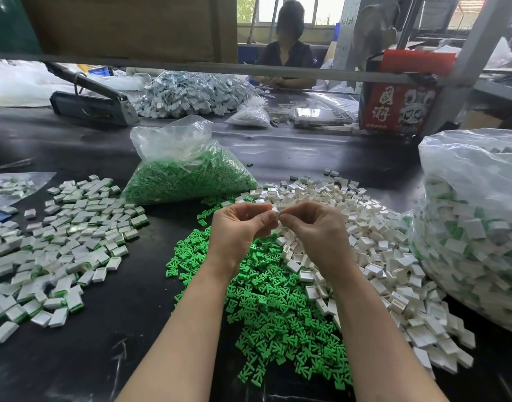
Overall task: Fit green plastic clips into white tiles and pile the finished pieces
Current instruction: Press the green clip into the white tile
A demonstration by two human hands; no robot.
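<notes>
My left hand [238,227] and my right hand [315,227] meet above the table, and both pinch one small white tile [276,210] between their fingertips. Whether a clip sits in it is hidden by the fingers. Below the hands lies a heap of loose green clips [278,309]. To its right spreads a heap of empty white tiles [365,242]. Finished white-and-green pieces [60,242] are piled at the left.
A clear bag of green clips [188,175] stands behind the hands. A big clear bag of finished pieces [475,227] fills the right edge. Further back are a grey tool [95,100], another tile heap [191,94], a red box [399,108] and a seated person [286,53].
</notes>
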